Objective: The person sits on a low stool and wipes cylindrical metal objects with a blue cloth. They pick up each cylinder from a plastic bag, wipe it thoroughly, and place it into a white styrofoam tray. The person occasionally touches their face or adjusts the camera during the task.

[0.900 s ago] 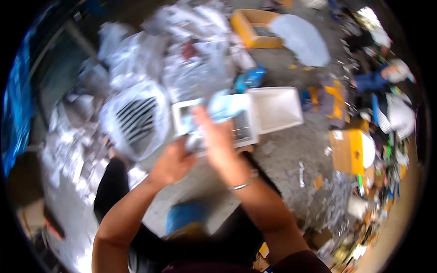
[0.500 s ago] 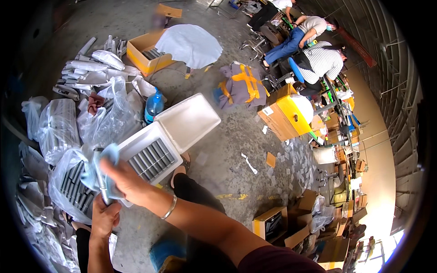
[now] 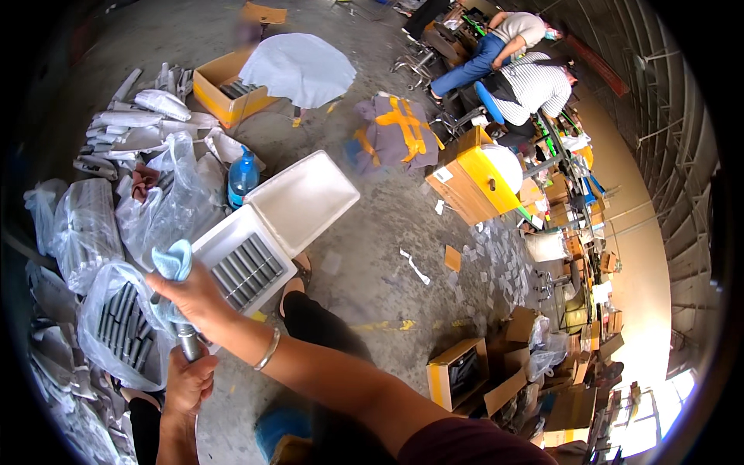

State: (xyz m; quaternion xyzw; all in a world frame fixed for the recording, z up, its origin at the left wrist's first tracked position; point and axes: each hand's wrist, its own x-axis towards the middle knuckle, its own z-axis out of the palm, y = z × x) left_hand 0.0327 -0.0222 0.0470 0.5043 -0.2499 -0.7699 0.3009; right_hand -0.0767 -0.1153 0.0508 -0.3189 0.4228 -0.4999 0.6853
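Metal rod (image 3: 187, 339) stands near upright, left hand (image 3: 188, 381) fingers clasping its base, right hand (image 3: 190, 294) wrapping cloth (image 3: 173, 263).

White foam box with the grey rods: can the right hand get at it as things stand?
Probably yes, once freed. The white foam box sits lid-open beside the right hand, nothing between them. But that hand grips a light blue cloth around a grey rod that the left hand holds from below.

I see a grey metal tube (image 3: 187, 339), nearly upright, with a light blue cloth (image 3: 173, 265) wrapped around its upper part, above the bags on the floor.
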